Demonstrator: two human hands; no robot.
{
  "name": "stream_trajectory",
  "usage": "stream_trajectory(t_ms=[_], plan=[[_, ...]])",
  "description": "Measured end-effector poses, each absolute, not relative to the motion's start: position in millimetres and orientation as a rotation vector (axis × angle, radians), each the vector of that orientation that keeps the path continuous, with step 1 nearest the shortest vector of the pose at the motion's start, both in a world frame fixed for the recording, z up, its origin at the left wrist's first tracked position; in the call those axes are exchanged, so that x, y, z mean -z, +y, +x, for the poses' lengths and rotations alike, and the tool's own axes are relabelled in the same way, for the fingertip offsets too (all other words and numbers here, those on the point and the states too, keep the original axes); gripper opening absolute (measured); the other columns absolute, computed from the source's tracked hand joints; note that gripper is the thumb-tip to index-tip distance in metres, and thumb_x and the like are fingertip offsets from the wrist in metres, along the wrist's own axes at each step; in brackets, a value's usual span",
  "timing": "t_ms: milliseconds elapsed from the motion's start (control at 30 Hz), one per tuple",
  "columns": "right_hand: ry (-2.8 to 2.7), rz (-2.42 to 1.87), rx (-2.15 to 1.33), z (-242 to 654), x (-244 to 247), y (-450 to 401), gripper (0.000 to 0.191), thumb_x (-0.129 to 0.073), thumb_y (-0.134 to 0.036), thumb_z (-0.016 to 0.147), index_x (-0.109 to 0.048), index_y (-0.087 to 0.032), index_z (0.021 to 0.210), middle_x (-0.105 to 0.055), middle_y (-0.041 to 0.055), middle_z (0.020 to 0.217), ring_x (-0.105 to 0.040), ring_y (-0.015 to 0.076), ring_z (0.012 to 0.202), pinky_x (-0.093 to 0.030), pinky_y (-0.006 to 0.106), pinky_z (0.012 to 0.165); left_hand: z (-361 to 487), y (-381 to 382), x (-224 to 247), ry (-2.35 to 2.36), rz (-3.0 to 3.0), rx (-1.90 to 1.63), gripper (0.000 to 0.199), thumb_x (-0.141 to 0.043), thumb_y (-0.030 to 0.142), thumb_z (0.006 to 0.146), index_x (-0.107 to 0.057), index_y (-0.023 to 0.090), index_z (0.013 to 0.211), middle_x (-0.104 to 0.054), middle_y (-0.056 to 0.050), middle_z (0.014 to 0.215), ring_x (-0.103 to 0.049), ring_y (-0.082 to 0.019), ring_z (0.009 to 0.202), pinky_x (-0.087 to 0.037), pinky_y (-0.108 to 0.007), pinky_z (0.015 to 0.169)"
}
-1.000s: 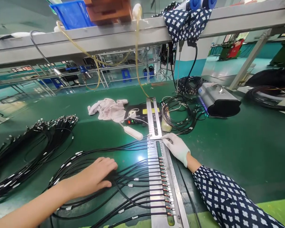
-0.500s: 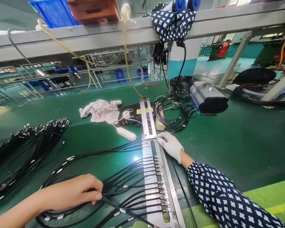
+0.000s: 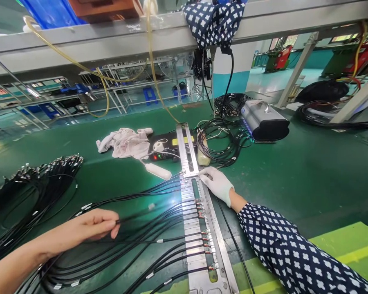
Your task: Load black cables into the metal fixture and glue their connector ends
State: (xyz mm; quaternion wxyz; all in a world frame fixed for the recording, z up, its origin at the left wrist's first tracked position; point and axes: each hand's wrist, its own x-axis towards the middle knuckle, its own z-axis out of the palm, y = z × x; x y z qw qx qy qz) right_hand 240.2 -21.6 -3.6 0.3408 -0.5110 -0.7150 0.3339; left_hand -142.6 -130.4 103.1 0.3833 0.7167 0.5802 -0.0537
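My bare left hand [image 3: 98,224] pinches a thin black cable [image 3: 131,215], blurred by motion, left of the long slotted metal fixture [image 3: 192,241]. Several black cables [image 3: 165,241] with white labels lie across the fixture, their copper-coloured ends in its slots. At the fixture's upper part, my right hand [image 3: 217,183], in a white glove, has its fingertips against the edge where a silver frame plate [image 3: 194,161] meets the lower section. Its fingers are bent together; whether they grip the plate or only press on it cannot be made out.
A large bundle of black cables [image 3: 39,179] lies at the left. Behind the fixture are a crumpled pale cloth [image 3: 124,143], a black control box [image 3: 162,149], a white handpiece [image 3: 158,171], coiled cables [image 3: 217,143] and a grey-black machine [image 3: 265,122]. A shelf beam [image 3: 110,45] crosses above.
My left hand has moved left and slightly up, pulling a cable away from the fixture. My right hand stays at the same spot on it. The whole view has shifted slightly.
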Motion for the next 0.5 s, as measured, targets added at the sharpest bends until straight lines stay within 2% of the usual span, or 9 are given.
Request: stream_trajectory(t_ms=[33,100,167,233,333,433,500], plan=[[-1.860,-1.330,-0.868,240,3,-22,0.016,-0.055,-0.019,0.088,-0.069,-0.022,0.096,-0.062,0.0026,0.097,-0.059,0.0178,0.084,-0.047,0.031,0.080,-145,-127,-99,1.520,1.858,0.107,0.055,-0.033,0.063,0.092,-0.067,0.020,0.085,-0.059,-0.001,0.073,-0.049,-0.015,0.065,-0.042,-0.021,0.061],[-1.859,-1.331,-0.866,240,2,-22,0.017,-0.054,-0.020,0.089,-0.069,-0.021,0.096,-0.062,0.0030,0.097,-0.059,0.0181,0.085,-0.046,0.031,0.082,-146,-123,-89,1.648,2.013,0.041,0.052,-0.035,0.062,0.091,-0.067,0.020,0.100,-0.063,-0.005,0.091,-0.055,-0.020,0.082,-0.046,-0.028,0.077],[-1.856,-1.332,-0.860,240,2,-23,0.017,-0.054,-0.019,0.089,-0.069,-0.021,0.095,-0.062,0.0033,0.098,-0.059,0.0183,0.087,-0.046,0.032,0.084,-140,-126,-79,1.805,2.266,-0.045,0.052,-0.041,0.060,0.089,-0.062,0.021,0.116,-0.060,-0.011,0.116,-0.053,-0.028,0.106,-0.042,-0.039,0.095],[-1.852,-1.332,-0.858,240,2,-22,0.017,-0.054,-0.018,0.089,-0.069,-0.021,0.095,-0.063,0.0031,0.100,-0.059,0.0183,0.088,-0.046,0.031,0.084,-128,-137,-73,1.802,2.360,-0.012,0.053,-0.046,0.058,0.088,-0.056,0.024,0.126,-0.054,-0.012,0.129,-0.048,-0.031,0.118,-0.038,-0.044,0.102],[-1.851,-1.337,-0.865,240,4,-22,0.016,-0.055,-0.018,0.089,-0.069,-0.022,0.096,-0.063,0.0026,0.100,-0.059,0.0185,0.089,-0.046,0.031,0.082,-104,-159,-73,1.614,2.195,0.189,0.044,-0.052,0.053,0.087,-0.055,0.026,0.121,-0.057,-0.008,0.124,-0.054,-0.027,0.113,-0.043,-0.037,0.097],[-1.850,-1.338,-0.868,240,4,-21,0.016,-0.056,-0.018,0.089,-0.069,-0.022,0.096,-0.063,0.0023,0.101,-0.059,0.0188,0.093,-0.045,0.031,0.085,-84,-174,-78,1.553,2.166,0.354,0.022,-0.046,0.040,0.090,-0.058,0.022,0.096,-0.060,-0.007,0.103,-0.059,-0.023,0.090,-0.046,-0.031,0.076],[-1.848,-1.336,-0.869,240,4,-21,0.016,-0.055,-0.017,0.089,-0.069,-0.022,0.096,-0.063,0.0021,0.102,-0.059,0.0187,0.094,-0.044,0.031,0.086,-78,-175,-81,1.554,2.245,0.392,0.023,-0.038,0.033,0.093,-0.055,0.020,0.083,-0.058,-0.007,0.095,-0.057,-0.021,0.080,-0.042,-0.029,0.067]])
